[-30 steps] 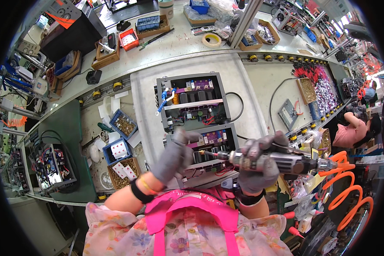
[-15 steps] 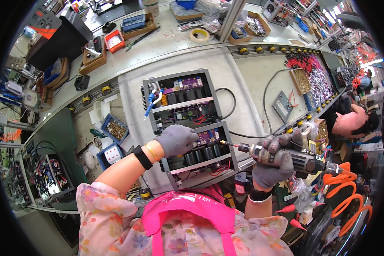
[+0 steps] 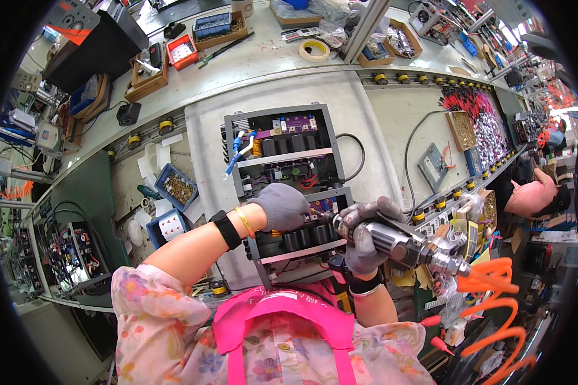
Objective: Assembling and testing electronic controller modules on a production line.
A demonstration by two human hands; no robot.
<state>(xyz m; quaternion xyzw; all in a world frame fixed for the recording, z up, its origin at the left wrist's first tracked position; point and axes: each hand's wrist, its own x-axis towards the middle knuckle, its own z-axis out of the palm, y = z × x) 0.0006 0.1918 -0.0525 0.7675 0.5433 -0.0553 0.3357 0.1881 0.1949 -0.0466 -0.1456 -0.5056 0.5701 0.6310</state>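
My right hand (image 3: 366, 237), in a dirty grey glove, is wrapped round an air screwdriver (image 3: 395, 244) tilted over the near metal chassis (image 3: 302, 255). The screwdriver's tip reaches the purple circuit board (image 3: 325, 205) inside, close to the fingers of my left hand (image 3: 281, 206). That hand, also gloved in grey, is closed over the board; whatever its fingertips hold is hidden. Black cylindrical capacitors (image 3: 295, 240) stand in a row beside the board. Behind it lies a second open chassis (image 3: 331, 131) with a similar board and blue-and-white wires (image 3: 239, 154).
A coiled orange air hose (image 3: 488, 282) trails from the screwdriver at right. Blue bins of small parts (image 3: 177, 186) sit at left. A roll of tape (image 3: 314, 50) and a red bin (image 3: 182, 52) are on the far bench. A person in pink (image 3: 533, 192) is at far right.
My right hand has moved left with the screwdriver, bringing its tip from beside the near chassis to the board at my left fingertips. My left hand stays closed over the board.
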